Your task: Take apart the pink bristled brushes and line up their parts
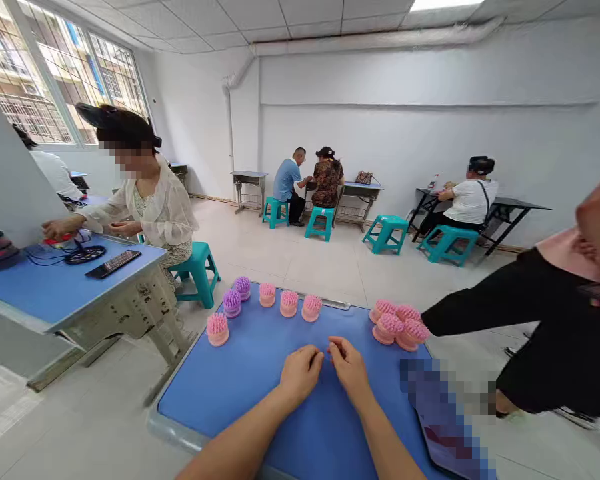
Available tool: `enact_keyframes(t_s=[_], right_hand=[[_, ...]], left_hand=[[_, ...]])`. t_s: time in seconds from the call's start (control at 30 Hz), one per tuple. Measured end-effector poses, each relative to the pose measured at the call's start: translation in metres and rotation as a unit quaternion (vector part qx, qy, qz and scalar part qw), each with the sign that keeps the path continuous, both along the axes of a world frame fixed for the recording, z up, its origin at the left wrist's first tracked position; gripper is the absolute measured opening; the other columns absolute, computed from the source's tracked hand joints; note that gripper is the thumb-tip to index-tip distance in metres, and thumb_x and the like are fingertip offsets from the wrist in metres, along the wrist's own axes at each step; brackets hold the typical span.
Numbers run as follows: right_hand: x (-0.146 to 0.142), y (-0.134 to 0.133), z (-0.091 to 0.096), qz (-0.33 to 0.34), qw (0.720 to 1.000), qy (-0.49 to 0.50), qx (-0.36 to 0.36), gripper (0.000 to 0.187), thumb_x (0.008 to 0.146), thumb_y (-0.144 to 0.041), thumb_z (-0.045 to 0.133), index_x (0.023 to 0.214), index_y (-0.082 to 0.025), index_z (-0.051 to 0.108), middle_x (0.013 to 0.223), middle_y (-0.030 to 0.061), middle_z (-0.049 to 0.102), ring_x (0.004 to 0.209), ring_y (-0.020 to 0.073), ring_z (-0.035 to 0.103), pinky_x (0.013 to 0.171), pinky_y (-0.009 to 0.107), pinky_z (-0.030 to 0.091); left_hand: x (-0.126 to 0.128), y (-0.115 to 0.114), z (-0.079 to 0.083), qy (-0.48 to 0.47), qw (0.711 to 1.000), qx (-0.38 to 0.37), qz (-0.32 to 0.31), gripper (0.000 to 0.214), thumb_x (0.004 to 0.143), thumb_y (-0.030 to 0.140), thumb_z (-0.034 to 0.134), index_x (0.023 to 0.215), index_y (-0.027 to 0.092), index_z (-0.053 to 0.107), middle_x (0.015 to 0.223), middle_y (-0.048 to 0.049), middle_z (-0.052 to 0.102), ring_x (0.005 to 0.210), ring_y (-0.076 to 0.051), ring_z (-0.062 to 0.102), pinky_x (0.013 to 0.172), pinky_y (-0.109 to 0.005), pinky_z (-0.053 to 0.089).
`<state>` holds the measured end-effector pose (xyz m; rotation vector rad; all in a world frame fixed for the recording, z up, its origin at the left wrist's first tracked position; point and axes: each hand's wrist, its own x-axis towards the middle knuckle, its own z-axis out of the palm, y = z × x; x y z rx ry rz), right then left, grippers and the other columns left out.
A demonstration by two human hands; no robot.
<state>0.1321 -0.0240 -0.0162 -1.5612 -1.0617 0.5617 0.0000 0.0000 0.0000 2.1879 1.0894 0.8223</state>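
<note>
My left hand rests over the middle of the blue desktop, its fingers curled in with the thumb on top. Close beside it, my right hand is loosely closed too, fingers bent toward the left one, with a small gap between them. No object shows in either hand. Beyond the hands stand small round knobbly-topped brushes: a row of pink ones, two purple ones at the far left corner, and one pink brush nearer the left edge. A cluster of pink brushes sits touching at the right.
A dark phone, partly pixelated, lies at the desk's right edge. On the right stands a person in black trousers. At the left, a seated person works at another desk holding a remote control. Teal stools stand behind.
</note>
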Motion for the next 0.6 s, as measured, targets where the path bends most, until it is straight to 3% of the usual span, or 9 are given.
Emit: enact_keyframes(t_s=[0.13,0.27,0.33,0.47,0.6], right_hand=[[0.0,0.0,0.003,0.007,1.0,0.011,0.003,0.037,0.066,-0.047,0.05,0.081,-0.016,0.061,0.067,0.0061,0.065,0.061,0.0209,0.06,0.055,0.033,0.048],[-0.006,0.001,0.006,0.017,1.0,0.015,0.001,0.036,0.067,-0.047,0.049,0.08,-0.016,0.061,0.063,0.0043,0.063,0.051,0.0176,0.055,0.052,0.032,0.046],[-0.012,0.004,0.008,0.024,1.0,0.012,0.002,0.035,0.067,-0.046,0.048,0.081,-0.016,0.06,0.063,0.0041,0.063,0.052,0.0174,0.055,0.052,0.032,0.046],[-0.024,0.008,0.011,0.05,0.999,0.001,0.004,0.034,0.068,-0.045,0.047,0.08,-0.016,0.061,0.064,0.0043,0.062,0.056,0.018,0.056,0.055,0.032,0.045],[-0.03,0.009,0.011,0.076,0.997,-0.005,-0.004,0.033,0.069,-0.043,0.046,0.081,-0.017,0.062,0.064,0.0027,0.062,0.052,0.0158,0.053,0.054,0.031,0.044]], left_hand=[[-0.005,-0.007,-0.002,-0.002,1.0,0.021,-0.016,0.02,0.081,0.015,0.045,0.076,0.02,0.063,0.072,-0.0004,0.066,0.067,-0.014,0.06,0.065,-0.024,0.047],[-0.043,-0.011,0.004,-0.038,0.996,0.076,-0.014,0.015,0.079,0.019,0.049,0.079,0.023,0.063,0.075,-0.0002,0.066,0.07,-0.013,0.06,0.066,-0.023,0.049],[-0.077,-0.007,0.007,-0.071,0.991,0.105,0.048,0.017,0.082,0.024,0.045,0.084,0.023,0.062,0.08,-0.0028,0.065,0.075,-0.015,0.06,0.071,-0.026,0.049],[-0.149,0.01,0.006,-0.138,0.945,0.138,0.263,0.023,0.081,0.035,0.046,0.093,0.02,0.057,0.094,-0.0096,0.059,0.09,-0.024,0.056,0.083,-0.042,0.045],[-0.186,0.029,-0.003,-0.171,0.885,0.099,0.422,0.042,0.077,0.044,0.051,0.109,0.018,0.047,0.101,-0.0096,0.053,0.098,-0.027,0.053,0.084,-0.048,0.045]])
